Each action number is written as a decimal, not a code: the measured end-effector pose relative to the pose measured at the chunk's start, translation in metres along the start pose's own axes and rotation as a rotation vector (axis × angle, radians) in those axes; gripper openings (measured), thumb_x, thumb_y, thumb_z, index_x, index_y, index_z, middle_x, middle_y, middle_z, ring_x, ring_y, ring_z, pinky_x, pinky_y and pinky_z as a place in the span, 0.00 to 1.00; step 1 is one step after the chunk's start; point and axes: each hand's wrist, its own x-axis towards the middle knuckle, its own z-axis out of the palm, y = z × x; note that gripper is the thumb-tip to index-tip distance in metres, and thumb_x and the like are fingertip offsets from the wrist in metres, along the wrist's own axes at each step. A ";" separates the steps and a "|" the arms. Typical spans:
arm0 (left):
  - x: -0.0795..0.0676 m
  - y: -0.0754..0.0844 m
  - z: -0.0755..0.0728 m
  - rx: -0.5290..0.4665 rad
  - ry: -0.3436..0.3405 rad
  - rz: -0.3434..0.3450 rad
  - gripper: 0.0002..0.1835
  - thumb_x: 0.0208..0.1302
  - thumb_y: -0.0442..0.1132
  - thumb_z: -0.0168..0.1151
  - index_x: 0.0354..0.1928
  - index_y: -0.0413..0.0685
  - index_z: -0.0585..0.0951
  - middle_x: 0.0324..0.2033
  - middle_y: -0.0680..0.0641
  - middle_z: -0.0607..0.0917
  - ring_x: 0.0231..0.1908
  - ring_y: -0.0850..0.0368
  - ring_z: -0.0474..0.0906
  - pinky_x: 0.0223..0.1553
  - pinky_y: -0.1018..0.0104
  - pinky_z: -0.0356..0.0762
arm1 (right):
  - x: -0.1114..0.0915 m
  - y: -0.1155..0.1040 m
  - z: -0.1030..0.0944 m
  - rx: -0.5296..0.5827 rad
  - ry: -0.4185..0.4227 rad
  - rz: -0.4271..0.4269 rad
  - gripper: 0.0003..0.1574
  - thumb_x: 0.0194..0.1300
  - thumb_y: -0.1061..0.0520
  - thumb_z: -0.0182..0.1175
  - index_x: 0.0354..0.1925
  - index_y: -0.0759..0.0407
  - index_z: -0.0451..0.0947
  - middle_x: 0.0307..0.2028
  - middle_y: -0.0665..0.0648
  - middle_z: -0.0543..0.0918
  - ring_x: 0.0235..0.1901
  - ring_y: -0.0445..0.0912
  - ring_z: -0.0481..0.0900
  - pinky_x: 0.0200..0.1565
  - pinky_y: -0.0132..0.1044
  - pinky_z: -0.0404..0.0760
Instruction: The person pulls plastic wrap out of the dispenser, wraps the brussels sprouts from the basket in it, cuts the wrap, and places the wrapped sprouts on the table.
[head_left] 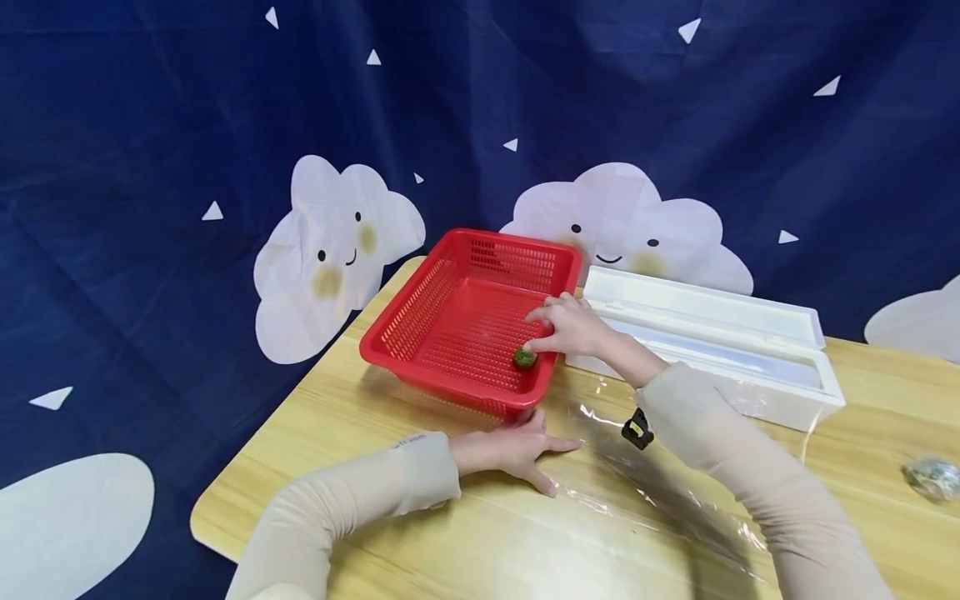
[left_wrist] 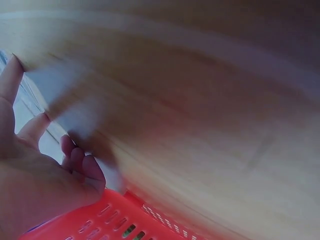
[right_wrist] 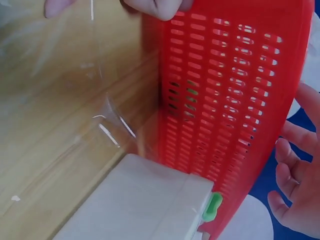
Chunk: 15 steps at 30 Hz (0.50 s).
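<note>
A red plastic basket (head_left: 480, 329) with slotted walls stands on the table. Near its front right corner, on the basket's floor, lies a small round green thing (head_left: 523, 358). My right hand (head_left: 573, 327) reaches over the right rim, its thumb and fingers apart, with the thumb overlapping the green thing in the head view. In the right wrist view, loosely bent fingers (right_wrist: 295, 182) hang beyond the rim, away from the green showing through the slots. My left hand (head_left: 521, 446) is at the basket's front corner, thumb and index finger spread, the other fingers loosely bent beside the red wall.
An open long white box (head_left: 705, 358) stands right of the basket, with a green slider (right_wrist: 213, 206) at its near end. Clear plastic film (head_left: 660, 500) stretches from it across the table. A black object (head_left: 637, 429) and a crumpled clear-wrapped item (head_left: 932, 478) lie farther right.
</note>
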 end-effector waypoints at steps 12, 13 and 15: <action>-0.002 0.002 -0.003 0.003 0.019 0.008 0.42 0.44 0.59 0.69 0.64 0.70 0.64 0.38 0.47 0.62 0.38 0.61 0.59 0.31 0.75 0.63 | 0.027 -0.006 0.003 -0.163 -0.257 0.035 0.33 0.52 0.41 0.64 0.51 0.59 0.77 0.50 0.60 0.77 0.49 0.55 0.69 0.49 0.50 0.67; -0.002 0.002 -0.002 0.000 0.023 0.011 0.41 0.44 0.59 0.69 0.64 0.70 0.64 0.39 0.47 0.62 0.38 0.61 0.59 0.31 0.75 0.63 | 0.029 -0.007 0.004 -0.183 -0.278 0.044 0.33 0.51 0.41 0.64 0.51 0.59 0.77 0.49 0.59 0.77 0.49 0.54 0.69 0.49 0.49 0.67; -0.002 0.002 0.000 -0.007 0.027 0.016 0.41 0.44 0.59 0.69 0.64 0.70 0.64 0.38 0.47 0.62 0.38 0.61 0.59 0.31 0.76 0.63 | 0.032 -0.008 0.008 -0.217 -0.312 0.066 0.32 0.51 0.40 0.65 0.49 0.58 0.78 0.47 0.58 0.78 0.48 0.53 0.71 0.49 0.48 0.67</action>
